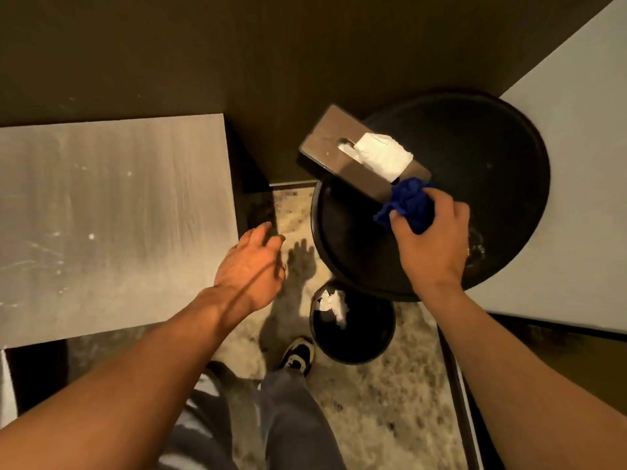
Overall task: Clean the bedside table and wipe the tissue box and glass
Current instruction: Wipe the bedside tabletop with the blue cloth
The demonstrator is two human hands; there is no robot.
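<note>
A round black bedside table (pixel 475 157) stands at the right. On its left part lies a brown tissue box (pixel 325 144) with a white tissue (pixel 383 154) sticking out of the slot; the box overhangs the table's rim. My right hand (pixel 431 242) is shut on a crumpled blue cloth (pixel 407 203), which touches the near right corner of the box. My left hand (pixel 251 262) hovers open over the floor, left of the table, holding nothing. A faint glassy glint (pixel 476 245) shows on the table right of my right hand; I cannot tell whether it is the glass.
A small black bin (pixel 353 340) with crumpled white paper inside stands on the speckled floor below the table. A grey flat surface (pixel 112 218) fills the left. A pale bed edge (pixel 576 184) borders the right. A dark wall is behind. My shoe (pixel 298 356) is beside the bin.
</note>
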